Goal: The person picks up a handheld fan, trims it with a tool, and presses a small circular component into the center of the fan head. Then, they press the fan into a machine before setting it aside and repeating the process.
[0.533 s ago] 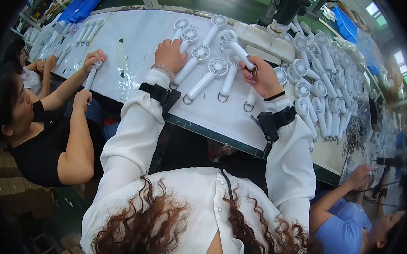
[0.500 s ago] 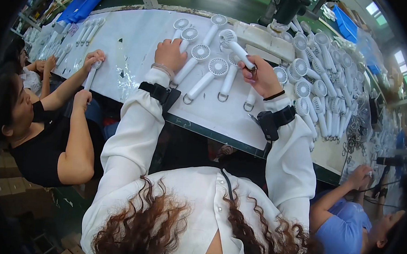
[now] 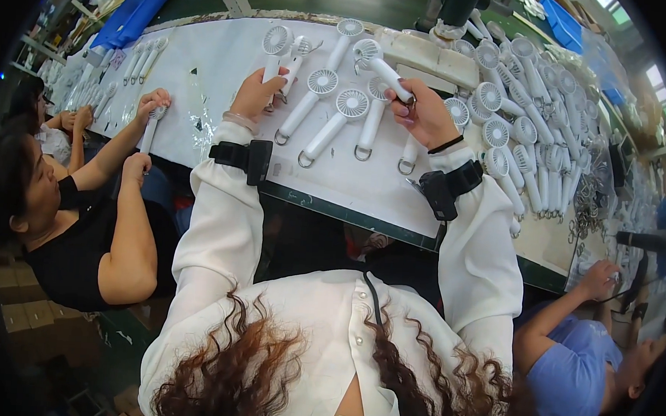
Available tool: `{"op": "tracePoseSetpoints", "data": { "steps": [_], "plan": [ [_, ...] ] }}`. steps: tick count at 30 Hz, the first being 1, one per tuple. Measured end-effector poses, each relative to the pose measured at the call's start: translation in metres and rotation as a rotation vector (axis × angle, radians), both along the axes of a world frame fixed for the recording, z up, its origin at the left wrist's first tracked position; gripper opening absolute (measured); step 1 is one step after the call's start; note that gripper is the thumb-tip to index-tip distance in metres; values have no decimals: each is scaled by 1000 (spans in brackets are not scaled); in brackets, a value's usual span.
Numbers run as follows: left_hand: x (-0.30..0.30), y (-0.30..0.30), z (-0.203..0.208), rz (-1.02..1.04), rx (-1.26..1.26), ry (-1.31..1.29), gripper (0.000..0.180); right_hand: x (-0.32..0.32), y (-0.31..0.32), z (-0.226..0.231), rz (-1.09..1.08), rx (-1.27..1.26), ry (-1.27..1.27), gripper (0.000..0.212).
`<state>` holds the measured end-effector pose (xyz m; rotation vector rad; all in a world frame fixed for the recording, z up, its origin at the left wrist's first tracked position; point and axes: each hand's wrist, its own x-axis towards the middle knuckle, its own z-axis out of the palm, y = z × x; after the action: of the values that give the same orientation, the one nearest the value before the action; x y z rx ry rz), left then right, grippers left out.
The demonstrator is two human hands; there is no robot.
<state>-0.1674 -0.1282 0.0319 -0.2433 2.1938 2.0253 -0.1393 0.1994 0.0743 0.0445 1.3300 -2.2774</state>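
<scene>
My left hand [image 3: 254, 96] is closed round the handle of a white handheld fan [image 3: 277, 41], whose round grille points up. Right beside it a second fan [image 3: 302, 46] leans with its head turned sideways; whether my fingers touch it too I cannot tell. In my right hand [image 3: 427, 116] another white fan [image 3: 387, 75] is gripped by the bottom of its handle, tilted with its head up and to the left. Between my hands several more fans [image 3: 347, 111] lie on the white table covering, some with a metal ring at the handle's end.
To the right lies a heap of white fans [image 3: 522, 128], with loose metal rings [image 3: 586, 216] at its near edge. Behind stand a pale block [image 3: 418, 55] and a dark machine stand [image 3: 449, 9]. Co-workers sit at left, one holding a fan [image 3: 152, 128], and at right [image 3: 571, 367].
My left hand has moved left and slightly nearer, and now grips a fan by its handle. My right hand has barely shifted, still with its fan.
</scene>
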Motion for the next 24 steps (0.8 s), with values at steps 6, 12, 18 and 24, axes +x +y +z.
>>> {"op": "tracePoseSetpoints", "data": {
  "steps": [6,12,18,24],
  "plan": [
    [6,4,6,-47,150,-50,26,7,-8,6,-40,18,19,19],
    [21,26,17,-47,304,27,25,10,-31,6,0,82,58,21],
    [48,53,20,-149,314,54,24,10,-84,0,-152,329,275,24],
    [53,69,18,-320,215,91,27,3,-90,-15,-330,128,258,21]
  ]
}}
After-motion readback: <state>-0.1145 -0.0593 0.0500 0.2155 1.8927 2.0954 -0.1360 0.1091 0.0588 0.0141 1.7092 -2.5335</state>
